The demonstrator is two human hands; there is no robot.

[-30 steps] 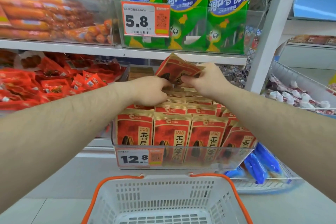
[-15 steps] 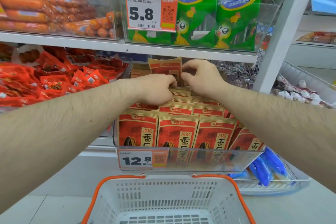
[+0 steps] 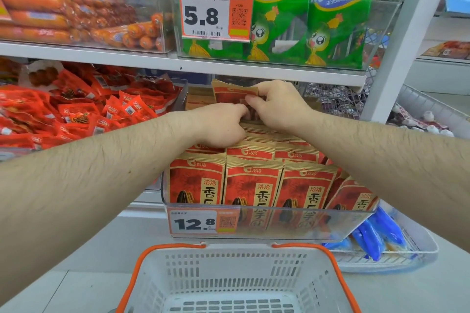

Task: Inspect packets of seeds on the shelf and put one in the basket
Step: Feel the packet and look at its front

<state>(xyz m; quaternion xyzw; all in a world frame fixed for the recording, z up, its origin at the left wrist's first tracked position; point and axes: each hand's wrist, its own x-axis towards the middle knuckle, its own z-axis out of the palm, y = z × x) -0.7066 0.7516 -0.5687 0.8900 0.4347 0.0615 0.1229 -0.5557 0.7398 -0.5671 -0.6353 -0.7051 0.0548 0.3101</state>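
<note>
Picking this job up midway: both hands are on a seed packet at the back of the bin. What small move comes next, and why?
Probably lift the raised seed packet clear of the rows and draw it toward you. The right hand pinches it, the left hand touches its lower edge, it already stands above the other packets, and the basket below holds no packet.

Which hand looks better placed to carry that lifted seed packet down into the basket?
Probably the right hand: its fingers pinch the raised seed packet, while the left hand sits lower among the stacked packets. The basket waits open below.
</note>
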